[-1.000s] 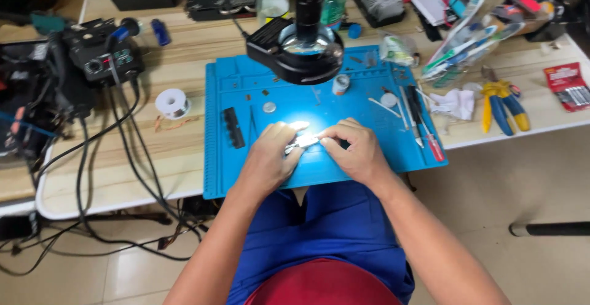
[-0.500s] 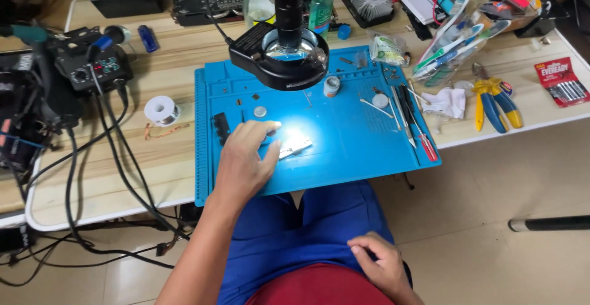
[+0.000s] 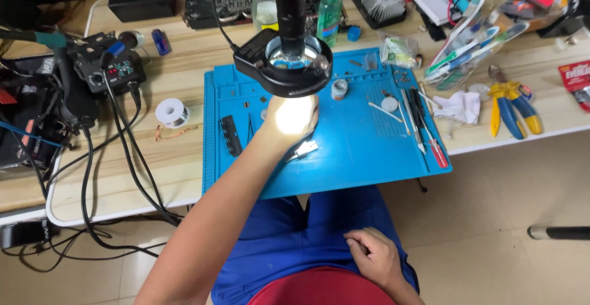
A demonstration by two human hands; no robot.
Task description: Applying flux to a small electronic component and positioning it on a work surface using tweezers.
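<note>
My right hand [image 3: 376, 259] lies loosely curled on my lap, holding nothing, while farther out my left hand [image 3: 294, 117] hovers over the blue mat [image 3: 362, 151] beneath the ring lamp [image 3: 284, 65], grip washed out, small metal part [image 3: 304, 150] just beside it.

solder spool [image 3: 172, 112] | yellow-handled pliers [image 3: 509, 103] | green bottle [image 3: 329, 13] | white cloth [image 3: 461, 106]

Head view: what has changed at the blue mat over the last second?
The right hand let go of the small silver part and dropped to the lap. The left hand moved up from the part to under the lit ring lamp. The part now lies on the blue mat, at the left wrist; whether they touch is unclear. Tools and bench stayed put.
</note>
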